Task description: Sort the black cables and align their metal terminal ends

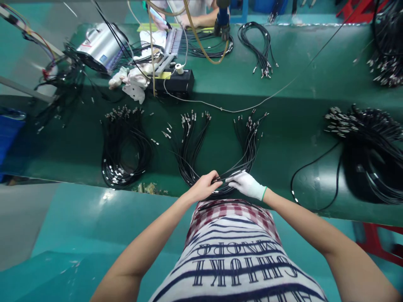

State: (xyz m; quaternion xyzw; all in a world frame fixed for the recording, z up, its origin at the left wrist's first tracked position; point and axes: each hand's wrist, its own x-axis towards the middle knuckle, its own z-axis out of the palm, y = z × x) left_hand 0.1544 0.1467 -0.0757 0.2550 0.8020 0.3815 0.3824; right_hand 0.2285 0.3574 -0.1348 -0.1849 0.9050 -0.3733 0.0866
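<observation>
My bare left hand (205, 185) is closed, fingertips pinched on a thin black cable near the table's front edge. Just to its right, my right hand (247, 184), in a white glove with a green cuff, is also closed on the black cable (223, 174). Both hands are above the bottom of a U-shaped bundle of black cables (185, 161). The bundle's two ends, with silvery metal connectors (188, 121), point away from me. Small silvery pieces show near my left fingertips, too small to make out.
A coiled cable bundle (126, 151) lies left, a larger cable pile (374, 130) right. Behind stand a black box (178, 83), a silver cylindrical machine (102, 47) and another cable bundle (256, 46). A pale cord (233, 111) crosses the green table (292, 113). A co-worker's arm (201, 20) is opposite.
</observation>
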